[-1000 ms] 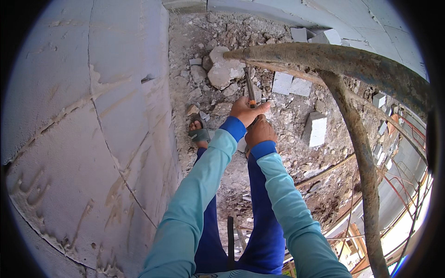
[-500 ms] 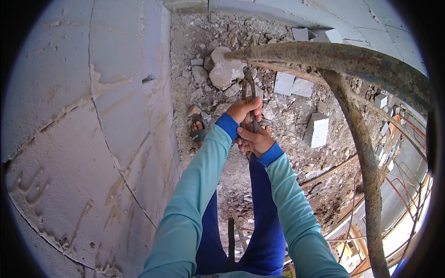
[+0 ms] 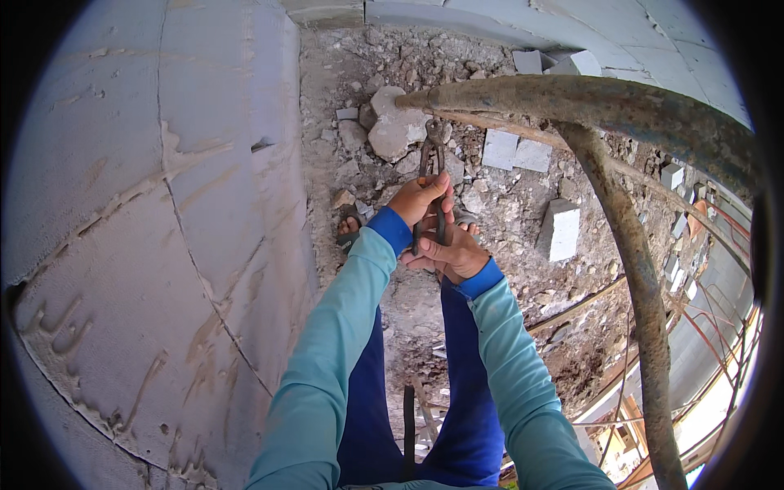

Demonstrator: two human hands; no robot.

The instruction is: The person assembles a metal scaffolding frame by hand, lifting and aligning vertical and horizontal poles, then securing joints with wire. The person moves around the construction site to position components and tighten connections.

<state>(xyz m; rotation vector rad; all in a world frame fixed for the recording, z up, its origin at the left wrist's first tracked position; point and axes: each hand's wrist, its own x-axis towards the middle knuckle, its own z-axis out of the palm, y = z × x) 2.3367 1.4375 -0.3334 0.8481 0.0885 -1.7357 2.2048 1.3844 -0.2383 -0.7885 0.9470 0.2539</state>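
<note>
A pair of dark, rusty pincers is held out in front of my legs, jaws pointing away from me. My left hand closes round the middle of the handles, thumb on top. Lower down, my right hand grips near the handle ends, its fingers partly hidden beneath. Whether anything else sits between the fingers does not show. Below the tool my sandalled feet stand on rubble ground.
A pale block wall rises close on my left. Rusty scaffold pipes cross ahead and to the right. A broken concrete lump, pale cut blocks and a wooden strip lie on the ground.
Both hands have come slightly nearer to me, and the right hand sits a little lower. The pincers' handles look slightly wider apart.
</note>
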